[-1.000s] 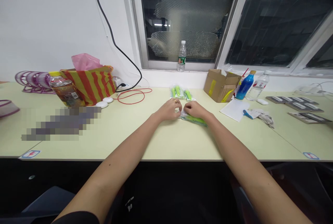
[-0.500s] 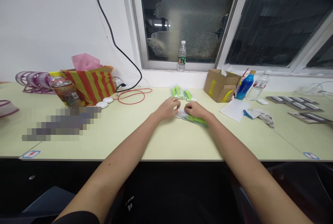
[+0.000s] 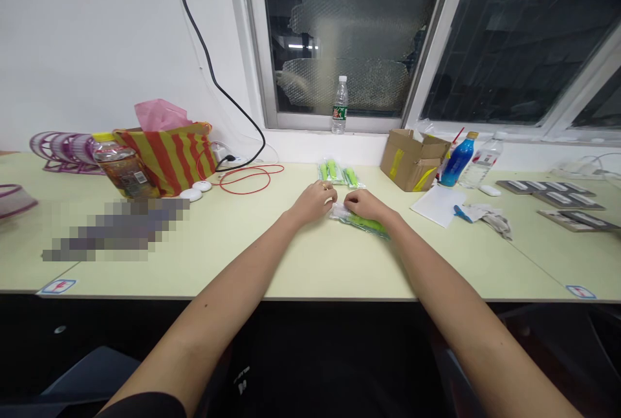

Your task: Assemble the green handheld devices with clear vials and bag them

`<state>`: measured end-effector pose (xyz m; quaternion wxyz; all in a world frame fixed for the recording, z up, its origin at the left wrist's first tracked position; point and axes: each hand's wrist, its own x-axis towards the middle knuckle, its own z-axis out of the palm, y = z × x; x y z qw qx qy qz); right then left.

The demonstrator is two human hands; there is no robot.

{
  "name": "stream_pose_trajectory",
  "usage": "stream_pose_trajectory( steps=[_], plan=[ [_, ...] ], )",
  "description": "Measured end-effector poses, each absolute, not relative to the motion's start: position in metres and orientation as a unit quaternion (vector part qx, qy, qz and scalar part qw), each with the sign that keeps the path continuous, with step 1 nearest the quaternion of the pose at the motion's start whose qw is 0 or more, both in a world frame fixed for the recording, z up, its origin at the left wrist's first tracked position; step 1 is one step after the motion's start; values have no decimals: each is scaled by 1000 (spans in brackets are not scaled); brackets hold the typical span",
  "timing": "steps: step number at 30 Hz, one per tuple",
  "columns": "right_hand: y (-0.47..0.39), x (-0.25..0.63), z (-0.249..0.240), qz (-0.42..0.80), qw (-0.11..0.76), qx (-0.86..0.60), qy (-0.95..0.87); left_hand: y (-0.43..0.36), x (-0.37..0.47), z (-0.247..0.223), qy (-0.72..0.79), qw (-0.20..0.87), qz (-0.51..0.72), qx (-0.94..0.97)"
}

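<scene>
A clear plastic bag (image 3: 371,226) with bright green contents lies flat on the pale table beneath my hands. My right hand (image 3: 366,202) is curled over its upper side, fingers closed on the plastic. At the bag's whitish left end, my left hand (image 3: 314,202) bends its fingers together in a pinch; the fingertips are partly hidden. Just beyond my hands rest two more clear packs with green things inside, a larger pack (image 3: 331,171) and a smaller pack (image 3: 353,177). What the green things are is too small to tell.
Right of my hands stand an open cardboard box (image 3: 410,162), a blue bottle (image 3: 457,159), white paper (image 3: 438,205) and gloves (image 3: 490,216). Leftward are a red cable (image 3: 245,182), a striped bag (image 3: 177,162) and a tea bottle (image 3: 127,169). A water bottle (image 3: 339,107) stands on the windowsill.
Hardly anything differs: both hands stay on the plastic bag in nearly the same pose. The whole view has shifted very slightly.
</scene>
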<state>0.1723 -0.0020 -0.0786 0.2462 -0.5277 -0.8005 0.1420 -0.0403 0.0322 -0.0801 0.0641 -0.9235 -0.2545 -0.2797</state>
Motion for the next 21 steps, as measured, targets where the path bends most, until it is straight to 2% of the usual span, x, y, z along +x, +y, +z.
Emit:
stream_pose_trajectory(
  steps=[8, 15, 18, 21],
  plan=[
    [-1, 173, -79, 144, 243, -527, -801, 31, -43, -77, -348, 41, -259, -900],
    [1, 174, -81, 136, 247, -530, -800, 28, -43, -81, -413, -53, -257, -872],
    [1, 174, -80, 144, 257, -528, -796, 31, -43, -85, -411, -122, -287, -857],
    [1, 174, -80, 157, 276, -522, -791, 37, -41, -91, -401, -248, -332, -817]
  ],
)
